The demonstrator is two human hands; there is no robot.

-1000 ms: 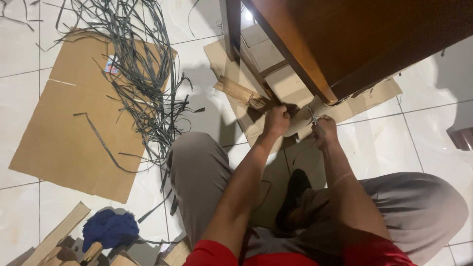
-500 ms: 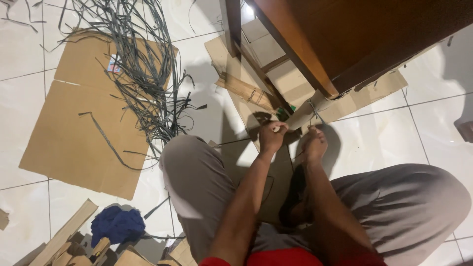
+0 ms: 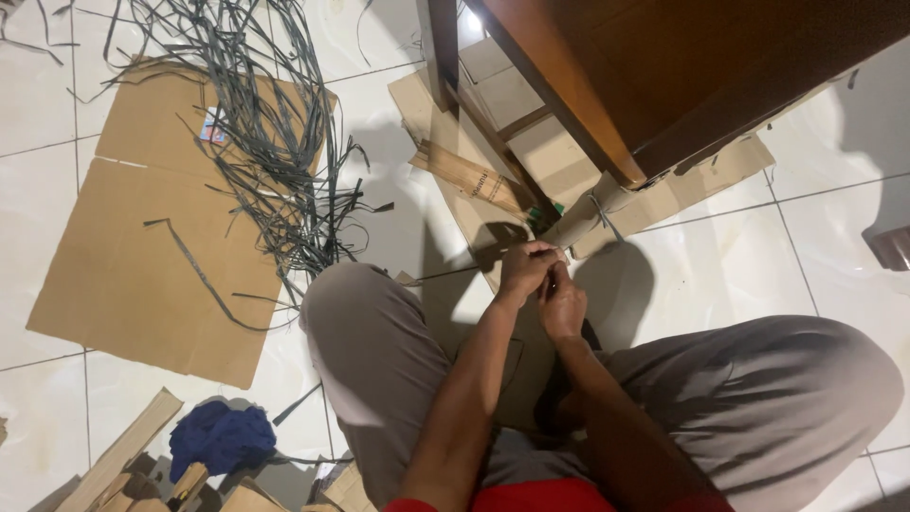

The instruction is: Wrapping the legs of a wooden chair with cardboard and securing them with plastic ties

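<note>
White tiled floor, strewn with flat brown cardboard. The left hand and right hand meet, fingers pinched on something thin, likely dark strap, too small to confirm. Just beyond them, a cardboard-wrapped wooden furniture leg. Looks like tying; cinching would follow.

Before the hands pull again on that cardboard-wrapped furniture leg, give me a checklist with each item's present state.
1. Left hand and right hand meet just below the wrapped leg: ok.
2. Strap held between the fingers: cannot tell, hidden.
3. Dark strap tied around the cardboard wrap: ok.
4. Wrap covers the leg's foot: ok.
5. Spare straps lie on the flat cardboard sheet to the left: ok.
6. Knot tight: cannot tell.
</note>
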